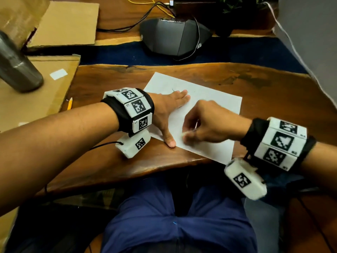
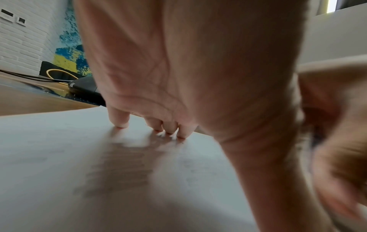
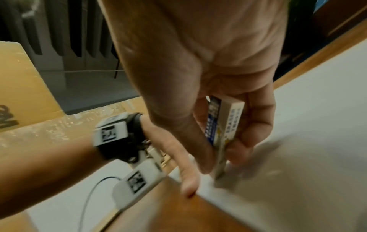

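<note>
A white sheet of paper (image 1: 215,106) lies on the wooden table (image 1: 273,92). My left hand (image 1: 169,110) rests flat on the sheet, fingers straight and thumb spread toward the near edge; the left wrist view shows its fingertips (image 2: 119,124) pressing the paper (image 2: 59,157). My right hand (image 1: 206,123) pinches a white eraser (image 3: 228,130) in a blue-printed sleeve between thumb and fingers. The eraser's lower end touches the paper (image 3: 317,125) close to my left thumb (image 3: 186,180). The right hand is motion-blurred.
A yellow pencil (image 1: 69,103) lies at the table's left edge beside flat cardboard (image 1: 36,99). A metal bottle (image 1: 16,66) stands on the cardboard. A grey conference phone (image 1: 173,35) with cables sits at the back. My lap (image 1: 173,225) is below the table's near edge.
</note>
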A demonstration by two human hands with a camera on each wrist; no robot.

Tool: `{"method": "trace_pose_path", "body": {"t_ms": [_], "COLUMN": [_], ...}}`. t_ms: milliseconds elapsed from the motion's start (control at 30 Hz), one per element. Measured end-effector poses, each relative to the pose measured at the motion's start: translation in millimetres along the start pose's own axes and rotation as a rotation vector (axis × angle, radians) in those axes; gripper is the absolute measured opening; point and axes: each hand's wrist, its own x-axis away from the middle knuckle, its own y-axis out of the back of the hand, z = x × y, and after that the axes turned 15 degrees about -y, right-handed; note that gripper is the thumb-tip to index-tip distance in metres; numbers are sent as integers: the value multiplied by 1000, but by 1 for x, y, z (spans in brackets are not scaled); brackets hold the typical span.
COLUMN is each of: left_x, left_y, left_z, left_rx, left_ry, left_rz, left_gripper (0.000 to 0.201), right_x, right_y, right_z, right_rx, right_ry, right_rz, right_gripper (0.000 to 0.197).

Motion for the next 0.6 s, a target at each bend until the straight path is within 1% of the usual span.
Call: {"method": "trace_pose_path", "body": {"t_ms": [67,167,233,267,333,400,467,533,567,600], "left_x": [-1,-1,0,0,0,0,1,3,3,3], "left_y": [0,1,2,2,1,1,2,3,4,4], "left_z": [2,0,-1,0,1,1,-2,-4,-4,-4], "left_rx": [1,-17,-21,-20,-9,-3,-7,-10,-7,-6], "left_ry": [1,5,5,2,-2,0,4,13,15,12], "left_rz": [9,20,18,15,14,18,28,26,24,20], "left_gripper": [157,154,154,155,157,157,154,152,152,153], "right_x": [-5,-27,-27,-22,-5,-4,-19,-32,-33,-29], "right_y": [4,23,21,15,2,4,18,27,27,22], "right_z": [-1,-13,-13,-10,0,1,-9,-15,-16,-14], "right_rx": [-25,-158,-143,-101,-16,-25,-134,-209,-196,-150], "right_ry": [-26,-152,-134,-92,-9,-10,-101,-167,-157,-122], "right_rz": [19,-94,-132,-106,-8,54,2,-101,-132,-127], "right_gripper": [12,11,11,11,11,11,11,11,11,11]}}
